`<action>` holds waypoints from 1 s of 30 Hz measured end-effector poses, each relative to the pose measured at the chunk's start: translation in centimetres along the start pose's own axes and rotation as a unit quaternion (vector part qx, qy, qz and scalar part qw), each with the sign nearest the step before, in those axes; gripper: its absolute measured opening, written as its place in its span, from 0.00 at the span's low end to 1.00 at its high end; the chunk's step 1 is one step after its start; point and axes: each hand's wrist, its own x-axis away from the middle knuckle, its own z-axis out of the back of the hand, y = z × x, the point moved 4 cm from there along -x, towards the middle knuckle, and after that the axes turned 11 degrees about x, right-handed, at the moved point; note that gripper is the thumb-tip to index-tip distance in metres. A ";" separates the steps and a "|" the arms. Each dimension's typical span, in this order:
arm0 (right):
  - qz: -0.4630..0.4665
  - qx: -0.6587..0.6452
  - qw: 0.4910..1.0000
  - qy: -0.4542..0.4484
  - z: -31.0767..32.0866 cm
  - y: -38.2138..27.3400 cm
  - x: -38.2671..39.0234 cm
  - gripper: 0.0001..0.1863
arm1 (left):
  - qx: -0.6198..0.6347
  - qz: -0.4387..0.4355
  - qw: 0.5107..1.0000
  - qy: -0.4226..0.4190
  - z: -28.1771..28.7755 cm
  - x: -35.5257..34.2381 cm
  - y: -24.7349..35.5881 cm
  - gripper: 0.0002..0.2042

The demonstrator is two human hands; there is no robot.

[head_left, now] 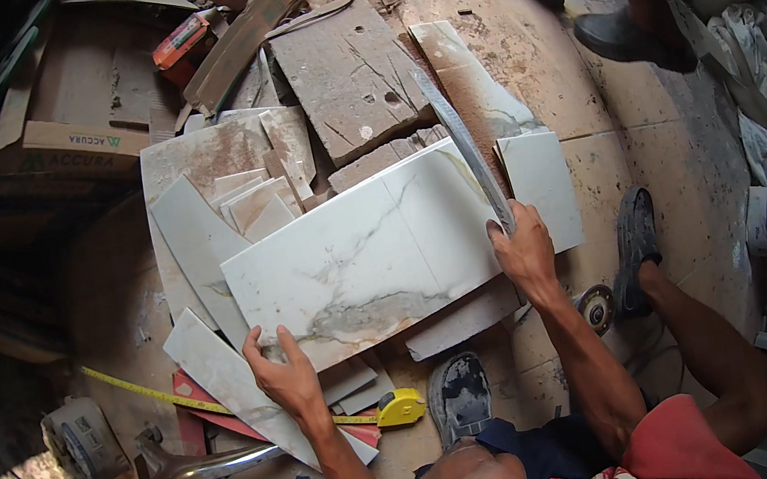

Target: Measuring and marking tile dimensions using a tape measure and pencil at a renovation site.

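A long white marble-patterned tile [361, 253] lies at a slant across a low stack in front of me, with a faint line across its face. My left hand [287, 375] rests at its lower left corner, thumb and fingers apart. Closed around the near end of a long grey metal straightedge [459, 130], my right hand [525, 251] is at the tile's right end. The straightedge runs away from me along that end and past its far edge. My right fingertips are partly hidden beneath the bar.
A yellow tape measure [399, 406], its blade drawn out leftward, lies under a tile offcut [222, 368]. A grinder disc [596, 308] is near my right forearm. Beyond are a wooden board [351, 77], cardboard boxes [82, 138] and another person's feet [629, 36]. Buckets stand at both sides.
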 end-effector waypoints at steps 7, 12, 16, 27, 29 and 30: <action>-0.046 -0.053 0.997 0.031 0.0 1.3 -1.8 0.27 | 0.172 0.068 0.981 0.065 2.1 -2.1 -1.1 0.18; -0.014 -0.075 0.996 -0.046 3.3 -1.3 -5.2 0.27 | 0.249 0.072 0.965 0.029 1.2 -5.5 2.2 0.18; 0.025 -0.079 0.995 -0.064 4.1 -3.7 -12.0 0.27 | 0.261 0.044 0.964 0.028 -2.7 -11.0 3.6 0.20; -0.007 -0.111 0.991 -0.079 1.8 -8.6 -26.0 0.20 | 0.205 -0.061 0.977 -0.003 -13.5 -21.6 5.2 0.20; -0.005 -0.119 0.988 -0.099 0.7 -8.4 -27.2 0.20 | 0.149 -0.085 0.985 0.008 -14.5 -22.6 4.9 0.21; 0.002 -0.108 0.989 -0.101 0.3 -8.1 -27.7 0.21 | 0.154 -0.074 0.985 -0.002 -14.9 -22.9 4.4 0.21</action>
